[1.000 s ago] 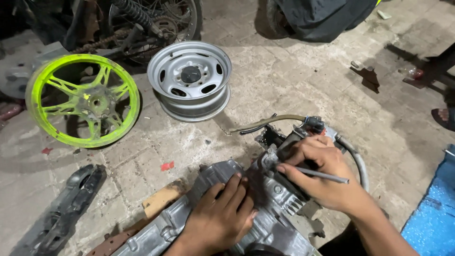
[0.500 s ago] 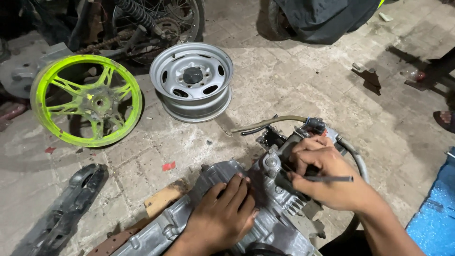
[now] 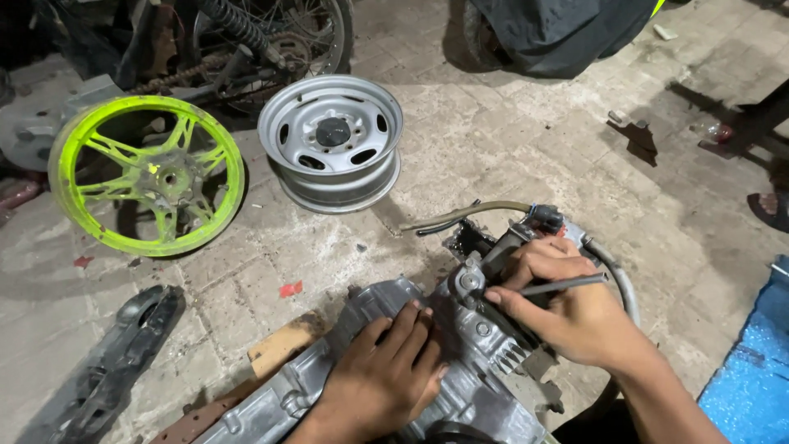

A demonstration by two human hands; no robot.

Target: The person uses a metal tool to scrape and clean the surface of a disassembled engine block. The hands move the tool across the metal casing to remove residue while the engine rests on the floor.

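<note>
Below: two hands at a motorcycle engine on a workshop floor

Centrally, low in the view, lies a motorcycle engine (image 3: 460, 362), a silver-grey cast block with a smooth, rounded crankcase cover at its lower left and a short row of cooling fins showing near its right side. Its surface is dull and grimy. It rests on the paved floor (image 3: 509, 140), partly over a wooden block (image 3: 283, 349). A darker carburettor-like assembly (image 3: 493, 247) sits at its upper end, from which a tan hose (image 3: 468, 214) curves left and a grey cable (image 3: 620, 275) bends down to the right.

The left hand (image 3: 382, 374) lies flat on the crankcase cover, fingers spread and extended, pressing rather than gripping. The right hand (image 3: 567, 308) is curled about a thin, dark metal rod-shaped tool (image 3: 563, 285), which runs sideways across the knuckles; thumb and fingers close on it where they meet the engine's upper fittings. What the tool's tip engages is hidden by the fingers.

Well apart from the engine, toward the upper left, a bright yellow-green spoked wheel (image 3: 148, 177) lies flat, and just beside it a grey steel wheel rim (image 3: 333, 140). A black plastic cover part (image 3: 111, 370) lies at the lower left, a small red scrap (image 3: 289, 289) between it and the engine, and a blue sheet (image 3: 752, 382) at the right edge.
</note>
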